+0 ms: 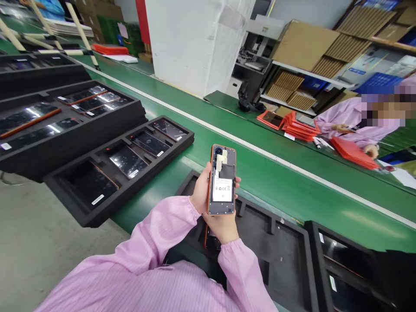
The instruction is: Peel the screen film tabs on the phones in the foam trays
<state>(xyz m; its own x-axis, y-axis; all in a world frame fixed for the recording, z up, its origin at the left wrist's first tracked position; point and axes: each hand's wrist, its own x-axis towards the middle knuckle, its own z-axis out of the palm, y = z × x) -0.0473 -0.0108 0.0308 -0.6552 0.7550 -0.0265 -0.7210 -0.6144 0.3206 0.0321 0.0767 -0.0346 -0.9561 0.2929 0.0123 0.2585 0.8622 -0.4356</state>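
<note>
In the head view, the left hand (199, 190) grips a rounded rectangular smartphone (222, 180) by its long edge, its glossy orange frame around an opened back with a white printed battery (222, 190). The right hand (224, 226) is closed around or under its lower end; hidden fingers leave the exact grip unclear. The phone is above a matte black foam tray (287, 253) with moulded recesses, on a smooth green worktop (276, 173).
</note>
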